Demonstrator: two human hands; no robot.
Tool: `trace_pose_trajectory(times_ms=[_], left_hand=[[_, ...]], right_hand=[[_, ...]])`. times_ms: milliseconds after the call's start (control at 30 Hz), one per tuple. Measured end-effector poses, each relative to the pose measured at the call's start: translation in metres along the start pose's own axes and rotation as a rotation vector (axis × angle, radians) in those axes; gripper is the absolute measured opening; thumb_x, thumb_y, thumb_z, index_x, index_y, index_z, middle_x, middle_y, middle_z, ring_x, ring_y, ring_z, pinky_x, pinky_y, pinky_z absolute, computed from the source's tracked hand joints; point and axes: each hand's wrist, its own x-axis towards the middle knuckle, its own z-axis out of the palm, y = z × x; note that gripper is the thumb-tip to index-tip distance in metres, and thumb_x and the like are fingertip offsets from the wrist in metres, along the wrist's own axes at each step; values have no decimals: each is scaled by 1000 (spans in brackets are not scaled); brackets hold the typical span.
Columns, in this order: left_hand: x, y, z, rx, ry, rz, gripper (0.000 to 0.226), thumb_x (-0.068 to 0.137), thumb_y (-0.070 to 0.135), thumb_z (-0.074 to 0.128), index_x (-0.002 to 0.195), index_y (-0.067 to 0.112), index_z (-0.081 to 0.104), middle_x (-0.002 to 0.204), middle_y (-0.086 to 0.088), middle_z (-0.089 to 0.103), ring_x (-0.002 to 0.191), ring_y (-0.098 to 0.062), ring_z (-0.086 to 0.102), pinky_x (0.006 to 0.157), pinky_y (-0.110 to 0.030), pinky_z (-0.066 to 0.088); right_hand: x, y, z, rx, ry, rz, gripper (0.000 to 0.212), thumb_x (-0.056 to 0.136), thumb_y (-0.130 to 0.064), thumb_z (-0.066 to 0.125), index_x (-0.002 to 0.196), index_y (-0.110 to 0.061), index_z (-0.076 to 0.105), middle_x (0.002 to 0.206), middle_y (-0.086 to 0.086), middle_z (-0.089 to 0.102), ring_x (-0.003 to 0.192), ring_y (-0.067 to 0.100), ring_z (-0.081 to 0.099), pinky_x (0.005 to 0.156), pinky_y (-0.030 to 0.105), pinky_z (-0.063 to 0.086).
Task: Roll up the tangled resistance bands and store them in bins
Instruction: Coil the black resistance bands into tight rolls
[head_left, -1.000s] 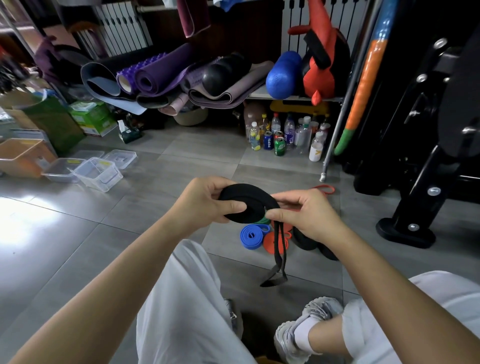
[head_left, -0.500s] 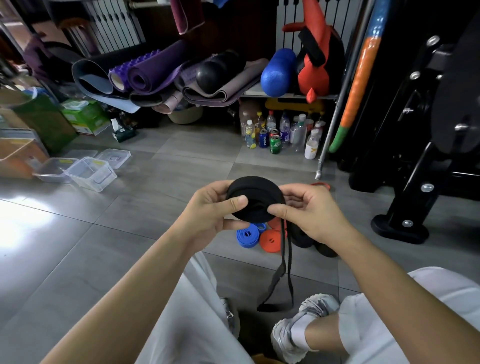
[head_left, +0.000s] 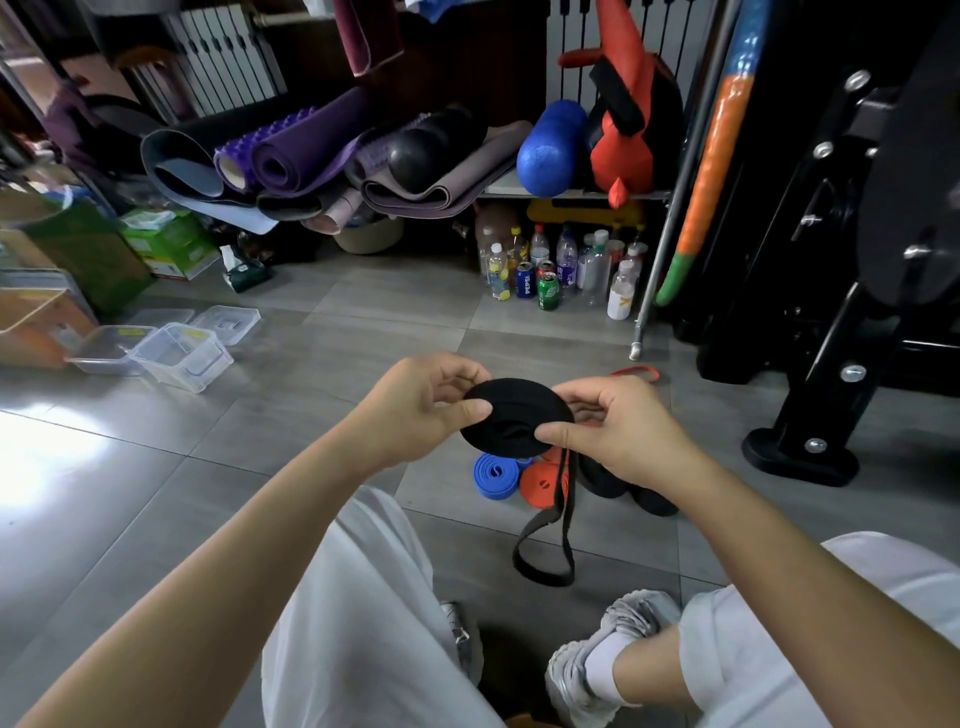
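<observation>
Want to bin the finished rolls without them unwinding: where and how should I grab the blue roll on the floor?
Probably from above, pinching the blue roll across its outer edge, thumb near, fingers far. It lies flat, spiral face up, and the orange roll crowds its right side. Squeezing the outer wraps should keep it wound.

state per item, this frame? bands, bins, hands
black resistance band: mostly coiled, tail hanging loose
left hand: grips the coil's left edge
right hand: pinches the coil's right edge
blue band: rolled, on the floor
orange band: rolled, beside the blue one
thin red band: unrolled, flat on the floor
clear bin: lid off, no band inside
</observation>
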Motion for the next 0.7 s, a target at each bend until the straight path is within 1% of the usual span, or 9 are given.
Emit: trace_pose_trajectory(times_ms=[67, 167, 300, 367, 467, 533, 567, 633, 700], left_hand=[[1, 4, 1, 149, -53, -1, 19, 84, 12, 67, 95, 26, 61, 97, 7, 67, 98, -9, 63, 88, -32, 52], [5, 11, 5, 318, -65, 13, 21, 81, 18, 71, 100, 24, 64, 99, 10, 66, 97, -7, 61, 83, -19, 47], [9, 13, 6, 258, -16, -25, 18, 78, 12, 72, 91, 23, 68, 91, 8, 69, 87, -3, 64, 72, -4, 45], [8, 14, 6, 230, -30, -50, 18, 78, 12, 73, 91, 24, 67, 91, 8, 69, 86, -3, 64, 74, -10, 48], [7, 18, 11, 461, -97, -35, 31, 81, 24, 71, 111, 24, 62, 106, 11, 64, 100, -8, 60, 87, -26, 48], [6, 20, 17, 627, -132, 9, 41, 82, 29, 69, 121, 25, 56, 111, 13, 61, 102, -10, 57, 85, -27, 45], [5, 20, 20, 659, -117, 37, 37, 83, 28, 67, 118, 26, 58, 107, 13, 63, 99, -12, 58, 80, -25, 45], [4, 17, 21, 605, -66, 58, 26, 83, 24, 66, 109, 26, 63, 97, 13, 65, 93, -12, 60, 76, -24, 45], [3, 11, 18, 411, -36, 25, 24, 81, 17, 69, 103, 26, 67, 96, 13, 68, 93, -9, 61, 83, -24, 48]], right_hand=[[1, 1, 1, -56, -17, 7, 33, 69, -24, 80, 77, -53, 66, 83, -13, 73, 82, 8, 69, 84, 43, 54], [3, -1, 3, -130, -45, -3, 27, 67, -34, 76, 82, -54, 65, 84, -16, 72, 84, 5, 68, 81, 44, 55], [5, -1, 0, -141, -19, -17, 31, 69, -25, 79, 78, -52, 66, 83, -17, 72, 84, 3, 67, 82, 42, 55], [5, 1, -1, -159, -15, -4, 28, 70, -25, 80, 77, -48, 66, 82, -17, 72, 83, 3, 67, 82, 40, 55], [5, 2, 2, -210, -34, 18, 21, 70, -28, 79, 87, -36, 70, 82, -15, 72, 82, 5, 67, 80, 39, 55], [4, 1, 5, -226, -51, 19, 22, 71, -25, 79, 91, -28, 71, 82, -13, 72, 82, 4, 66, 80, 38, 55], [3, 0, 6, -224, -56, 4, 22, 72, -23, 78, 92, -27, 72, 83, -13, 72, 82, 2, 66, 80, 37, 55], [0, -3, 6, -194, -42, -18, 24, 73, -22, 78, 95, -29, 71, 85, -16, 71, 84, -2, 65, 83, 32, 54], [-3, -1, 4, -165, -13, -10, 28, 71, -24, 80, 96, -32, 71, 85, -20, 70, 86, -3, 64, 84, 27, 52]])
